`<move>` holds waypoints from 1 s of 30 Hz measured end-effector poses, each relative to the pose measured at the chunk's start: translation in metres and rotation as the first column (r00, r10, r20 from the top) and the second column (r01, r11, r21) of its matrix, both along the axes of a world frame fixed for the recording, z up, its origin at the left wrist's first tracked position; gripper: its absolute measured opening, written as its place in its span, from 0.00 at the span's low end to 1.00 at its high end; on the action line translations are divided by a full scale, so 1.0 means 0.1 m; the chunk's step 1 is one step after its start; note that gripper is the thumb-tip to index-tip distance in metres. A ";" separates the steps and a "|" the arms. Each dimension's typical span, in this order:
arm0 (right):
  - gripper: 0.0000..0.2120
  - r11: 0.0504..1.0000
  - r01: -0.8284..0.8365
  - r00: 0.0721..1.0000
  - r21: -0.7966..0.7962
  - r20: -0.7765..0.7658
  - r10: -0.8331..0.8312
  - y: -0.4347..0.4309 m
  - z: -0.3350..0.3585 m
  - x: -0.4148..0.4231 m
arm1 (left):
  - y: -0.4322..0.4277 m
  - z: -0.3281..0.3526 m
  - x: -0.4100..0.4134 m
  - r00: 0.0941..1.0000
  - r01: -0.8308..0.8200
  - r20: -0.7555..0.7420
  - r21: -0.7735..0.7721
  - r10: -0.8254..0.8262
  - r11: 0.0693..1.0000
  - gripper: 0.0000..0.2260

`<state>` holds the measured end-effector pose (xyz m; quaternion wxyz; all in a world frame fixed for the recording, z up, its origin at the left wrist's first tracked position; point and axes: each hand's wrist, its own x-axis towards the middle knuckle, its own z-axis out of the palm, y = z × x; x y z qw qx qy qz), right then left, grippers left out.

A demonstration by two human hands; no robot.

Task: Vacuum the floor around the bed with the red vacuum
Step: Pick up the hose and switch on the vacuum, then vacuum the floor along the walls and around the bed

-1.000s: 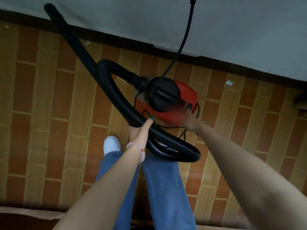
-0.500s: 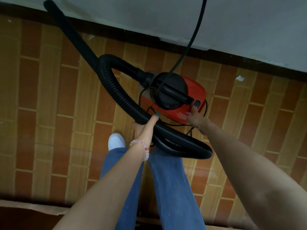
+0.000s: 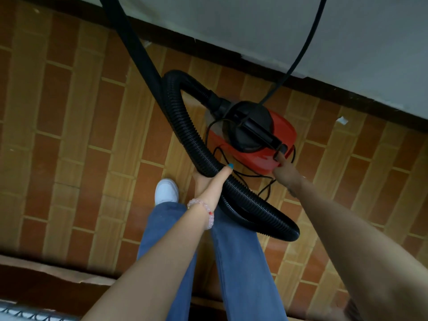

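Observation:
The red vacuum [image 3: 261, 158], with its black top and handle, sits on the brick-pattern floor near the wall. Its black ribbed hose [image 3: 192, 135] loops from the front, past my legs, to an open end at the lower right. A black rigid wand [image 3: 136, 47] runs up and out of the top edge. My left hand [image 3: 208, 181] is shut around the hose from below. My right hand [image 3: 283, 169] holds nothing and stretches one finger onto the black switch [image 3: 283, 148] at the vacuum's rear.
A black power cord [image 3: 298, 54] hangs down the pale wall [image 3: 254, 24] to the vacuum, with thin cord loops lying beside it. A dark skirting board [image 3: 208, 54] borders the floor. A paper scrap [image 3: 342, 120] lies near it. A brown wooden edge [image 3: 34, 281] crosses the bottom left.
My right hand's finger has moved up onto the switch at the vacuum's rear. My left hand keeps its hold on the hose. The view has shifted, so the vacuum sits lower right.

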<state>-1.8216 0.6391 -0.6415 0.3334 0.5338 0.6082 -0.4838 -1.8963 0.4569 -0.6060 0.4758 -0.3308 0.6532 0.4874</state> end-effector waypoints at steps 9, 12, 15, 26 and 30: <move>0.16 0.895 0.097 0.901 0.435 -0.421 0.107 -0.47 1.39 -0.50 | -0.21 0.64 -0.32 0.999 -0.048 -0.005 0.005 0.048 0.999 0.33; 0.17 0.900 0.064 0.784 0.432 -0.580 0.223 -0.83 1.91 -0.78 | -0.37 0.90 -0.45 0.995 -0.096 0.024 0.038 0.095 0.995 0.31; 0.17 0.913 -0.132 0.696 0.387 -0.619 0.363 -1.21 2.24 -1.05 | -0.57 1.13 -0.60 0.992 -0.104 0.086 0.092 0.096 0.990 0.41; 0.20 0.329 -0.746 0.200 0.579 -0.276 0.940 -1.74 2.88 -2.10 | -1.66 1.42 -0.87 0.991 -0.136 -0.004 -0.030 0.136 0.990 0.19; 0.19 0.132 -0.836 0.088 0.533 -0.107 0.990 -1.93 2.97 -2.37 | -2.02 1.22 -0.75 0.945 -0.321 0.041 -0.049 0.323 0.946 0.17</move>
